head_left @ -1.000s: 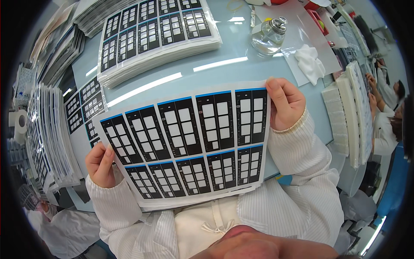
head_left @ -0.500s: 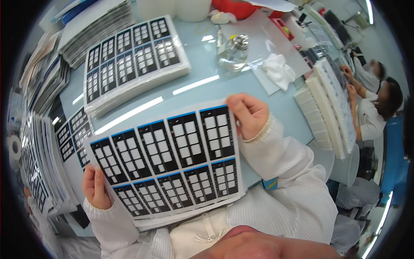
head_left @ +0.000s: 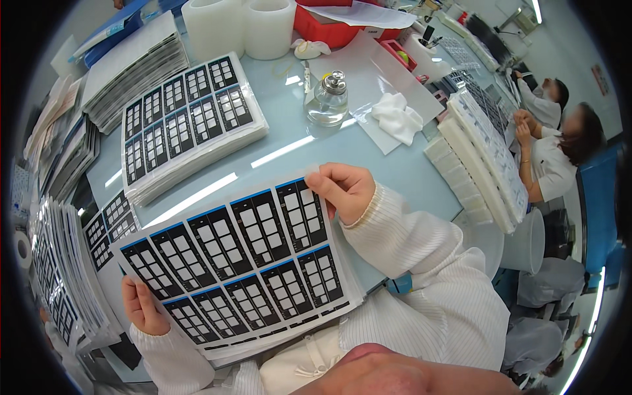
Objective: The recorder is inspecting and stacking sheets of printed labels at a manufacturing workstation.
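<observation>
Over the table (head_left: 401, 184), the sheet (head_left: 232, 268) slants lengthwise rightward.

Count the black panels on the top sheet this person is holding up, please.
10 black panels: five across the sheet's upper row and five across its lower row. Dark strips show along its lower edge, so sheets beneath may hide more.

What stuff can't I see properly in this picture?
In the head view:
Printed sheet: tiny marks, too small to read.
Its back: faces away.
Table under it: hidden by the sheet.
Co-worker's hands: too small to follow.
Red thing: top partly under white paper.
</observation>
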Available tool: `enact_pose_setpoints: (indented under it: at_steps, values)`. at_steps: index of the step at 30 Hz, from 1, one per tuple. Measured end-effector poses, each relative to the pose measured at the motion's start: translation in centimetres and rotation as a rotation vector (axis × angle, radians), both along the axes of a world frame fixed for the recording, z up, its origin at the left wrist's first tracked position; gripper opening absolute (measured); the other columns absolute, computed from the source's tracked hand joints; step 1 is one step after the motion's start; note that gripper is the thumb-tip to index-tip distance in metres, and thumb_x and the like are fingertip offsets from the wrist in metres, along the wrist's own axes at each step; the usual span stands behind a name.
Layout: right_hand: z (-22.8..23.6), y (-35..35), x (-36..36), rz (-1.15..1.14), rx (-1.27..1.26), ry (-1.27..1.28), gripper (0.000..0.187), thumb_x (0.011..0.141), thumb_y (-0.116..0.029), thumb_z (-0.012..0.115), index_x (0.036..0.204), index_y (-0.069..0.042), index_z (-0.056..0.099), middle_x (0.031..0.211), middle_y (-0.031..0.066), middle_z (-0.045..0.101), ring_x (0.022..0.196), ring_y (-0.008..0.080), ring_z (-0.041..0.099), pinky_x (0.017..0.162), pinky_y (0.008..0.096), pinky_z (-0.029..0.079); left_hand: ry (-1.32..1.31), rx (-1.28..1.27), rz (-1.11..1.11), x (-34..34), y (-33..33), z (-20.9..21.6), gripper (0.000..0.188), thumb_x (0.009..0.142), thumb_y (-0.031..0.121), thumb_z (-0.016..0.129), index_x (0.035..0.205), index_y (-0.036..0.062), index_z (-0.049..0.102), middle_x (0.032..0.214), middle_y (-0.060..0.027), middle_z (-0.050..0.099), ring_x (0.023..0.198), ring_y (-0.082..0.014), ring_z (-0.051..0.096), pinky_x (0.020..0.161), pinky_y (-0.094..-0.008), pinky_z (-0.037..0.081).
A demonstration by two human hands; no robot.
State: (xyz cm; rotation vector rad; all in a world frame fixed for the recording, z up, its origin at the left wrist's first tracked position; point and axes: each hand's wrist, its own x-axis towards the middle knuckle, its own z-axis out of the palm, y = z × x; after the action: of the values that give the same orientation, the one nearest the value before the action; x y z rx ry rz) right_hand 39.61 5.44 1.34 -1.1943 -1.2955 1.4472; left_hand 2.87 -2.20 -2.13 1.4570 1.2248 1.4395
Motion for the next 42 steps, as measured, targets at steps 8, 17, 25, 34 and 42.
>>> enact_pose_setpoints:
  at_steps: [8,17,25,34,42]
  values:
    - [0.1,0.2,0.1,-0.053,-0.035,0.143,0.045,0.093,-0.036,0.037,0.078,0.000,0.060,0.061,0.0029,0.054,0.048,0.0093,0.047,0.044,0.0217,0.037,-0.025,0.054,-0.025,-0.3,0.2,-0.6,0.019,0.093,0.015,0.036,0.099,-0.0007,0.046,0.090,-0.0040,0.055,0.078,-0.0068,0.048,0.075,-0.0182,0.036]
    - [-0.3,0.4,2.3,0.342,-0.161,0.119,0.010,0.081,-0.009,0.060,0.079,0.001,0.058,0.064,0.0041,0.056,0.052,0.0094,0.052,0.050,0.0206,0.042,-0.007,0.083,0.087,0.7,-0.8,-0.5,0.020,0.094,0.016,0.035,0.099,0.0007,0.046,0.092,-0.0029,0.055,0.080,-0.0061,0.047,0.077,-0.0177,0.035]
    - [0.6,0.1,3.4,0.597,-0.136,-0.141,0.013,0.079,-0.007,0.061,0.071,0.003,0.060,0.060,0.0054,0.057,0.053,0.0106,0.055,0.050,0.0213,0.043,0.094,0.043,0.131,1.6,-0.8,0.9,0.018,0.093,0.016,0.037,0.088,0.0015,0.046,0.077,0.0008,0.050,0.068,-0.0035,0.040,0.066,-0.0156,0.032]
    - [0.9,0.1,3.1,0.552,-0.075,-0.154,0.019,0.080,-0.011,0.062,0.065,0.000,0.059,0.054,0.0023,0.055,0.047,0.0077,0.052,0.048,0.0198,0.039,-0.015,-0.060,0.139,1.8,-0.7,1.1,0.017,0.093,0.014,0.038,0.092,0.0001,0.047,0.084,-0.0020,0.056,0.074,-0.0054,0.047,0.071,-0.0166,0.036]
    - [1.3,-0.1,3.1,0.544,-0.010,-0.196,0.018,0.078,-0.011,0.063,0.063,-0.001,0.059,0.054,0.0027,0.056,0.045,0.0083,0.054,0.047,0.0203,0.041,-0.013,-0.085,0.118,1.7,-0.7,1.2,0.018,0.092,0.016,0.039,0.094,0.0001,0.047,0.086,-0.0034,0.058,0.075,-0.0067,0.051,0.072,-0.0175,0.037]
